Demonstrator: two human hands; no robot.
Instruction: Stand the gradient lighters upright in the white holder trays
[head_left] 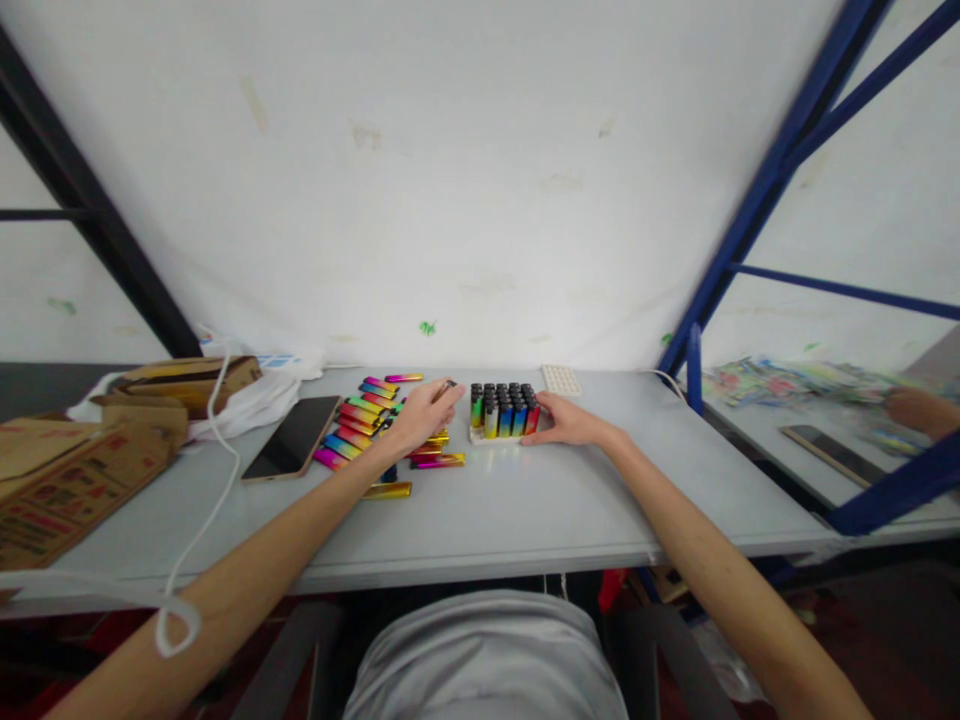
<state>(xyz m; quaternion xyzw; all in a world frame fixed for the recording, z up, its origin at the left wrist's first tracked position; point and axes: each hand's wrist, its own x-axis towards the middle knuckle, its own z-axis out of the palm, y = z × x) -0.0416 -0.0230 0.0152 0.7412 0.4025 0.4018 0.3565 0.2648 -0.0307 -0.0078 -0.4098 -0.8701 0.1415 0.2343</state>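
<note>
In the head view, several upright lighters (506,412) with black tops and coloured bodies stand in rows in a small, pale tray (486,438). My right hand (566,420) grips the tray's right side, its thumb at the front corner. Just left of the tray, my left hand (426,415) is closed around a lighter (448,387); only its dark top end shows past the fingers. Beneath and beside that hand lies a loose pile of shiny, multicoloured lighters (352,425), partly hidden by my hand and forearm.
A pale tray with a grid of holes (560,380) lies near the wall. At left are a phone (294,438), cardboard boxes (90,480), white plastic bags (251,408) and a hanging white cable (225,450). A blue metal frame (694,370) stands at right; another person's hand (922,412) is beyond it.
</note>
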